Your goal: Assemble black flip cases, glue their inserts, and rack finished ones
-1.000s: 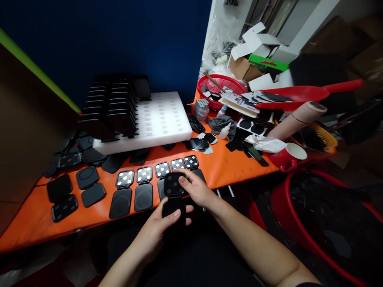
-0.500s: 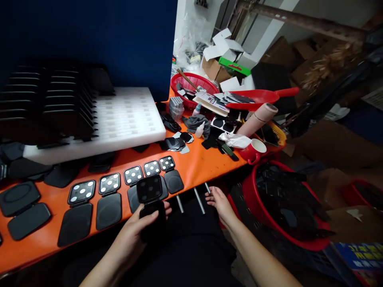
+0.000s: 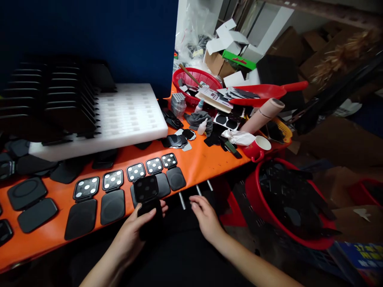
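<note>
My left hand (image 3: 131, 229) is wrapped round an unfolded black hinged case (image 3: 145, 188), held up in front of the table edge. The case's upper panel has faint round spots; its lower panel is dark and partly behind my fingers. My right hand (image 3: 206, 219) hangs just off the table edge, thumb and fingertips drawn together; anything between them is too small to make out. Beside it, thin silver rods (image 3: 182, 201) jut from the edge. Similar open cases (image 3: 112, 195) lie in a row on the orange table, several with white dots on their upper panels.
A white foam block (image 3: 131, 115) holds upright black panels at the back left. Behind are a red basket (image 3: 197, 75), a red scoop (image 3: 269, 93), a pink tumbler (image 3: 263, 115) and a red mug (image 3: 254, 149). A red tub (image 3: 254, 195) of black parts stands at right.
My right hand has come away from the rightmost silver rod and moved left toward the case. My left hand keeps hold of the case. The view has shifted slightly.
</note>
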